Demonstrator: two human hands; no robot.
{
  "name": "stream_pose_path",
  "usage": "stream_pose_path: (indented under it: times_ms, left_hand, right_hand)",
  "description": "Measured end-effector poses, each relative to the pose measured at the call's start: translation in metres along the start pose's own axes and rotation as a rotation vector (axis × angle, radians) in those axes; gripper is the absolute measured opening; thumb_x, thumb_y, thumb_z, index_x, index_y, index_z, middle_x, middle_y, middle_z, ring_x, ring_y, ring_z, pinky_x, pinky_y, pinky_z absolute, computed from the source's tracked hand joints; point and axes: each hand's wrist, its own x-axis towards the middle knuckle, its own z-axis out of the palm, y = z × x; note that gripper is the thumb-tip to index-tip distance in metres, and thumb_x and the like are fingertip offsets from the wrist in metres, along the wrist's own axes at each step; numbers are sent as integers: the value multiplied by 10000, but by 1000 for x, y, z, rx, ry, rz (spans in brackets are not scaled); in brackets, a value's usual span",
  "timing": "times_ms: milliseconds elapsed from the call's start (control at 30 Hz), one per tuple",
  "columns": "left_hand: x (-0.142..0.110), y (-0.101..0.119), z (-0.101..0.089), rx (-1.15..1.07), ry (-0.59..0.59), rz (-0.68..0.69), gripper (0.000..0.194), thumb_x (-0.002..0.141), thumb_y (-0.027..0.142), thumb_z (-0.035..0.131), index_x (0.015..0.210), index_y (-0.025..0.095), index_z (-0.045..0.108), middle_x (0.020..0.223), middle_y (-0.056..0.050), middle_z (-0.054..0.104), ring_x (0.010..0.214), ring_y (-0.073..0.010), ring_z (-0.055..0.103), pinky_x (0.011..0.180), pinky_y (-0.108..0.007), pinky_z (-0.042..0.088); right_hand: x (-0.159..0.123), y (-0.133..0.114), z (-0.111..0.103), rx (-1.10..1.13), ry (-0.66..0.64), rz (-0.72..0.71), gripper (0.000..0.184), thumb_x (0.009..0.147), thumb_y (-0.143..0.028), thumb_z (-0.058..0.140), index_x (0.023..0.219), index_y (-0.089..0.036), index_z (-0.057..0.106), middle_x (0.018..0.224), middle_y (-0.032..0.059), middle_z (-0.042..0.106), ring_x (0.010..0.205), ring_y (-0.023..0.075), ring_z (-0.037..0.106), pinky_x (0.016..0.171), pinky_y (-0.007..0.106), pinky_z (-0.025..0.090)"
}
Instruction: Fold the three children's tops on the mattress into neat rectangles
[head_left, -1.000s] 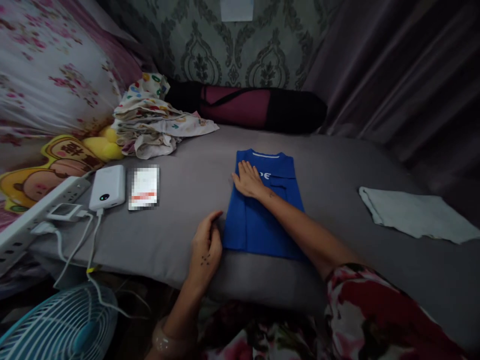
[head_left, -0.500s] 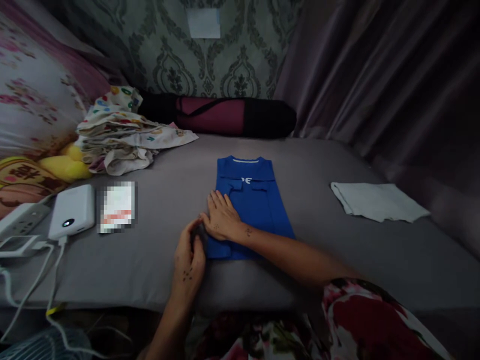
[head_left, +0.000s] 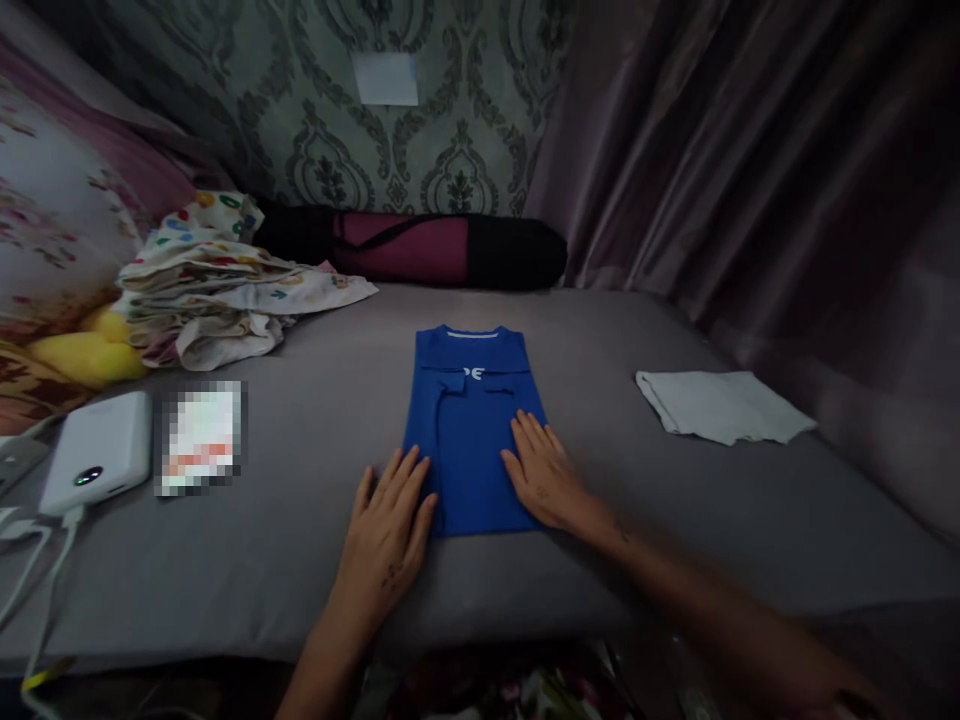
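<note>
A blue shirt (head_left: 480, 460) lies folded into a narrow rectangle on the grey sheet, its collar at the far end and part of white lettering showing below it. My left hand (head_left: 390, 520) lies flat at the shirt's near left edge, fingers spread and fingertips on the cloth. On the right side, my right hand (head_left: 544, 475) rests flat on the fabric with its fingers stretched out. Neither hand grips anything.
Right of the shirt lies a folded pale grey cloth (head_left: 724, 405). A white power bank (head_left: 101, 450) with cables and a blurred packet (head_left: 202, 440) are at left. Patterned fabric (head_left: 225, 280) is heaped behind them, beside a long black-and-maroon bag (head_left: 405, 248).
My right hand has moved from the shirt's left edge across to its right side. My left hand has opened out and turned flat onto the left edge. The view has shifted slightly.
</note>
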Motion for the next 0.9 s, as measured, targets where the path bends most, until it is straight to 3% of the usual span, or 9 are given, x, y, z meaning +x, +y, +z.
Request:
stream_pose_path:
  times_ms: [133, 267, 400, 567, 800, 900]
  left_hand:
    - [0, 0, 1, 61, -57, 56, 449, 948, 265, 450, 1392, 195, 457, 1396, -115, 538, 1345, -273, 436, 1122, -541, 294]
    - [-1, -3, 2, 76, -51, 65, 438, 944, 254, 464, 1378, 197, 462, 1395, -111, 540, 1346, -271, 435, 1108, -542, 317]
    - [-1, -4, 0, 35, -17, 58, 443, 934, 254, 490, 1373, 211, 448, 1393, -113, 542, 1342, -258, 442, 1104, -539, 330]
    - [-1, -2, -3, -30, -9, 53, 494, 909, 256, 536, 1389, 242, 420, 1409, -101, 527, 1349, -255, 433, 1138, -555, 278]
    - [0, 1, -3, -61, 14, 76, 499, 888, 220, 553, 1375, 239, 448, 1389, -97, 547, 1329, -257, 460, 1144, -543, 291]
    - [0, 1, -4, -64, 23, 85, 495, 887, 215, 553, 1371, 236, 454, 1377, -98, 558, 1319, -255, 472, 1141, -542, 301]
  right_hand:
    - [9, 2, -10, -41, -63, -27, 646, 977, -466, 267, 1435, -33, 411, 1522, 188, 330, 1421, 286, 283, 1159, 423, 229]
    - [56, 7, -31, -17, -17, 13, 544, 998, -389, 215, 1282, -122, 595, 1319, 153, 591, 1256, 261, 514, 1089, 379, 317]
    - [125, 25, -27, -38, 77, 83, 612, 995, -370, 230, 1465, 13, 313, 1537, 192, 303, 1440, 270, 224, 1166, 388, 151]
    - [182, 37, -5, -48, 116, 176, 691, 991, -447, 207, 1488, 33, 231, 1569, 197, 204, 1457, 290, 143, 1174, 401, 92]
    - [197, 41, 9, -44, 9, 246, 729, 980, -477, 181, 1482, 50, 229, 1577, 209, 148, 1459, 302, 116, 1167, 421, 100]
    - [195, 40, 8, -33, 50, 235, 737, 978, -489, 173, 1488, 42, 215, 1576, 208, 158, 1460, 301, 112, 1168, 436, 84]
